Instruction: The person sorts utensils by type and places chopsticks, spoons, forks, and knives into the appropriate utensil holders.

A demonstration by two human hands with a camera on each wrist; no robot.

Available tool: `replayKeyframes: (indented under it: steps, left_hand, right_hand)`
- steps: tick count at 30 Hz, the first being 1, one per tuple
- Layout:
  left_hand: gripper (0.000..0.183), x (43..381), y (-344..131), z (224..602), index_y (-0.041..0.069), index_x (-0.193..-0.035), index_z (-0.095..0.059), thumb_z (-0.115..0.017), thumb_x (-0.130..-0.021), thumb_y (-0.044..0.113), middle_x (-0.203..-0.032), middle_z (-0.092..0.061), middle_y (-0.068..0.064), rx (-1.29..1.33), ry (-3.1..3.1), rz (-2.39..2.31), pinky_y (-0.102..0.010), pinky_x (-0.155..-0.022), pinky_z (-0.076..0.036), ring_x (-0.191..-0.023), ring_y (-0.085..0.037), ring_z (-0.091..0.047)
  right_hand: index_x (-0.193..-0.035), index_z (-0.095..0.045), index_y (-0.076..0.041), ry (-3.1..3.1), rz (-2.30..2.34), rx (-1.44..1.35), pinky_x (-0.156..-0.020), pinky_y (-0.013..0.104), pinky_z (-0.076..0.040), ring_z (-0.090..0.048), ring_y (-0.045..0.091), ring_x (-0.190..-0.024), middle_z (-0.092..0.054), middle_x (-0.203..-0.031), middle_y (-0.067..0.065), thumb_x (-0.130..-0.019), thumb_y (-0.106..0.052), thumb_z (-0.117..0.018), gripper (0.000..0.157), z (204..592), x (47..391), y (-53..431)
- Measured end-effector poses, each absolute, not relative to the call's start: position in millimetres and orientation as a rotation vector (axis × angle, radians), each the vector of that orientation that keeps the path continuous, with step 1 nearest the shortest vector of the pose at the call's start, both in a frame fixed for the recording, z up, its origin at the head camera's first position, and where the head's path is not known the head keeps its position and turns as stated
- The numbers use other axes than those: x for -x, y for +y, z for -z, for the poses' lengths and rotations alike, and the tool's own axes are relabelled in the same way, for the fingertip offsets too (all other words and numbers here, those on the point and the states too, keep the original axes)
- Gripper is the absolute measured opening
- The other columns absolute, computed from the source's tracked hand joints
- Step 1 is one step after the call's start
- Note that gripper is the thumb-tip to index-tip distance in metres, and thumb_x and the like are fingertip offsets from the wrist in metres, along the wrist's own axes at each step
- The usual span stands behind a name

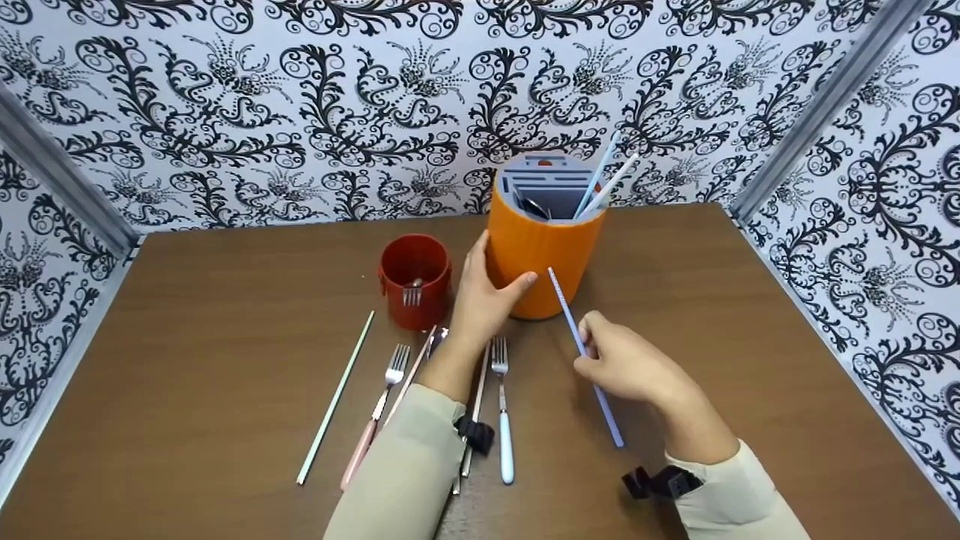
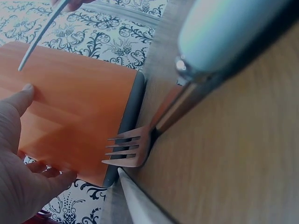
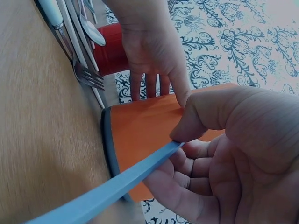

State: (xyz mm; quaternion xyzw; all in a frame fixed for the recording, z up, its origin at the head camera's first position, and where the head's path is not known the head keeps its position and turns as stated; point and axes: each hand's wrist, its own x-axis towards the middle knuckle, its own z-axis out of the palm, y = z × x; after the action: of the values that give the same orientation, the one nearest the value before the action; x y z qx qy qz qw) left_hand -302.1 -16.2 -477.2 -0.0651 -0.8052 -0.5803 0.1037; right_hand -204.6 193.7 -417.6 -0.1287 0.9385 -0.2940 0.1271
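An orange utensil holder [image 1: 544, 247] with a grey slotted top stands upright on the table. My left hand [image 1: 480, 296] rests against its left side, thumb on the front and fingers fairly straight. My right hand [image 1: 626, 356] pinches a blue chopstick [image 1: 561, 292] between thumb and fingers, in front of the holder. That chopstick is tilted, its upper end before the orange wall; whether it touches cannot be told. A light blue chopstick [image 1: 602, 169] and a white chopstick [image 1: 616, 180] stick out of the holder, and a dark spoon [image 1: 534, 208] shows inside.
A red cup [image 1: 415, 255] with a fork [image 1: 412, 295] in it stands left of the holder. On the table lie a green chopstick [image 1: 337, 394], a pink-handled fork [image 1: 375, 412], a pale-blue-handled fork [image 1: 504, 420], a spoon [image 1: 438, 341] and more chopsticks, partly under my left arm.
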Motion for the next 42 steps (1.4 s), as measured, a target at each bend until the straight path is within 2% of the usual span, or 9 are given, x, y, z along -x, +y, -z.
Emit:
replayKeyframes:
  steps: [5,12,18,25,31,42]
  left_hand:
    - [0.098,302,-17,478,0.014,-0.163,-0.031,-0.084,-0.086,0.043,-0.163,-0.041,-0.012,0.184,-2.380,1.710,-0.042,-0.125,-0.035,-0.147,-0.026,-0.046]
    - [0.096,303,-16,478,0.016,-0.163,-0.031,-0.084,-0.087,0.042,-0.163,-0.041,-0.010,0.193,-2.385,1.723,-0.043,-0.125,-0.035,-0.146,-0.026,-0.046]
    - [0.096,302,-15,476,0.017,-0.163,-0.030,-0.083,-0.088,0.042,-0.164,-0.040,-0.009,0.189,-2.407,1.733,-0.043,-0.126,-0.033,-0.147,-0.025,-0.045]
    - [0.096,300,-16,473,0.017,-0.163,-0.030,-0.083,-0.087,0.042,-0.164,-0.039,-0.010,0.171,-2.417,1.729,-0.044,-0.126,-0.033,-0.148,-0.026,-0.044]
    - [0.096,301,-16,473,0.016,-0.163,-0.030,-0.083,-0.087,0.042,-0.164,-0.039,-0.010,0.175,-2.411,1.731,-0.044,-0.127,-0.032,-0.148,-0.026,-0.044]
    - [0.096,301,-16,473,0.014,-0.163,-0.031,-0.084,-0.087,0.040,-0.164,-0.040,-0.010,0.178,-2.399,1.726,-0.041,-0.127,-0.032,-0.149,-0.025,-0.043]
  right_hand:
    - [-0.102,-0.047,-0.006,2.737,0.920,0.366,-0.063,0.031,-0.040,-0.047,0.017,-0.069,-0.049,-0.081,0.003,-0.091,-0.005,-0.059,0.016,416,205,193]
    - [-0.099,-0.047,-0.005,2.705,1.181,0.262,-0.052,0.027,-0.048,-0.055,0.017,-0.054,-0.053,-0.075,0.005,-0.087,-0.002,-0.055,0.015,416,207,191]
    - [-0.104,-0.048,-0.002,2.681,1.442,0.259,-0.057,0.034,-0.059,-0.061,0.026,-0.063,-0.054,-0.082,0.009,-0.090,0.001,-0.054,0.016,416,208,191]
    - [-0.106,-0.047,0.006,2.590,1.786,0.260,-0.063,0.032,-0.062,-0.064,0.024,-0.070,-0.055,-0.090,0.012,-0.094,0.009,-0.053,0.014,407,213,195]
    - [-0.104,-0.049,0.004,2.561,2.022,0.212,-0.066,0.037,-0.064,-0.067,0.019,-0.070,-0.059,-0.087,0.011,-0.094,0.011,-0.052,0.012,391,219,200]
    - [-0.101,-0.053,-0.002,2.536,2.428,0.203,-0.065,0.031,-0.063,-0.070,0.016,-0.069,-0.065,-0.084,0.006,-0.095,0.013,-0.053,0.017,354,234,208]
